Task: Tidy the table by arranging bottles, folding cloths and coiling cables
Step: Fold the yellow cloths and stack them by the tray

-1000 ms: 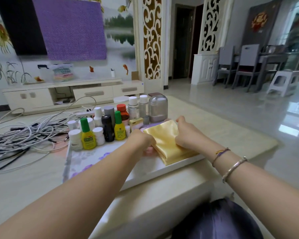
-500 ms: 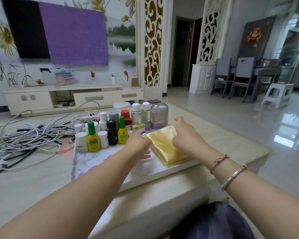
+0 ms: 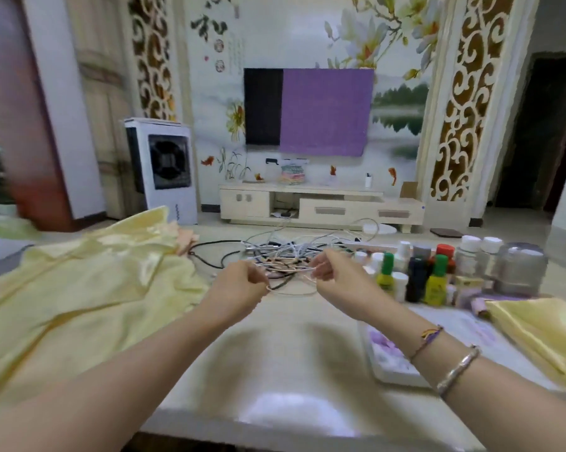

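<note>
While both arms reach out over the middle of the pale table (image 3: 275, 360), the left hand (image 3: 239, 285) and the right hand (image 3: 337, 277) each pinch a thin pinkish cable (image 3: 291, 272) that runs between them, fingers curled round it, the two hands held apart with the strand looping slackly below. Just beyond the fingertips, toward the table's far edge, lies the tangle of white and black cables (image 3: 284, 249) from which the strand rises. To the left of the left hand, an unfolded yellow cloth (image 3: 79, 295) sprawls in loose heaps across the table's left side, reaching its near-left corner. To the right of the right hand, a cluster of bottles (image 3: 438, 272) stands upright along the far edge of a white floral tray (image 3: 389, 360), among them two yellow bottles with green caps, a black one and several white-capped ones, with a grey domed container (image 3: 521, 269) at the cluster's right end. At the tray's right side, near the table's right edge, a folded yellow cloth (image 3: 542, 331) lies flat. A silver bangle (image 3: 457, 370) and a woven cord (image 3: 430, 337) circle the right wrist.
</note>
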The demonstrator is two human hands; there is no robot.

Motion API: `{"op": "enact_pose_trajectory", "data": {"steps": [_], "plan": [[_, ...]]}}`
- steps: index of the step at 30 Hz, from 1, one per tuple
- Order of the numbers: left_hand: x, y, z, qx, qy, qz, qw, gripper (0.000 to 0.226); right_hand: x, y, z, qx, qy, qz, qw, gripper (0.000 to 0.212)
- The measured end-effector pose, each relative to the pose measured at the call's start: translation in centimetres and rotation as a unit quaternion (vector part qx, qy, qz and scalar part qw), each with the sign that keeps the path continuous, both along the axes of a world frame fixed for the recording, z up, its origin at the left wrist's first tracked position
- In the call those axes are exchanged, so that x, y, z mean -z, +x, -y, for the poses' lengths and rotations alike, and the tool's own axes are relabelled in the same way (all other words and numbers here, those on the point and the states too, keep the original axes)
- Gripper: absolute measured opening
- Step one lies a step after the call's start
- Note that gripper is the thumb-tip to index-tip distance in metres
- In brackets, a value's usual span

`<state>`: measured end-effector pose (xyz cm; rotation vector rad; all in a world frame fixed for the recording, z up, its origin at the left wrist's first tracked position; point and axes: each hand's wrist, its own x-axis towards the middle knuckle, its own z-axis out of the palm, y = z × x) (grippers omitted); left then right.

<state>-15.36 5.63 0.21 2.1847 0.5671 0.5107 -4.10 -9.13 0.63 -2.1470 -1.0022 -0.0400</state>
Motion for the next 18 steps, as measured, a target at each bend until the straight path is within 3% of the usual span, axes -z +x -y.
{"op": "enact_pose_trajectory", "data": {"steps": [3, 8, 11, 15, 18], "plan": [[0.9, -5.9, -6.0, -0.096, 0.145, -0.009, 0.985, 0.013, 1.0, -2.4, -7.0, -0.065, 0.002, -0.024, 0.998, 0.021], [2.4, -11.2, -12.7, -0.192, 0.352, -0.143, 0.905, 0.057, 2.8, -5.5, -14.3, -0.128, -0.014, -0.033, 0.991, 0.029], [3.6, -12.5, -15.0, -0.209, 0.353, -0.182, 0.893, 0.053, 3.3, -7.0, -16.7, -0.176, -0.011, -0.031, 0.984, 0.026], [4.0, -12.6, -15.8, -0.208, 0.37, -0.084, 0.902, 0.034, 3.9, -7.8, -18.3, -0.21, 0.014, -0.034, 0.977, 0.026], [2.8, -11.9, -14.7, -0.213, 0.33, -0.042, 0.919, 0.027, 4.2, -8.1, -18.9, -0.218, 0.044, -0.093, 0.97, 0.031]]}}
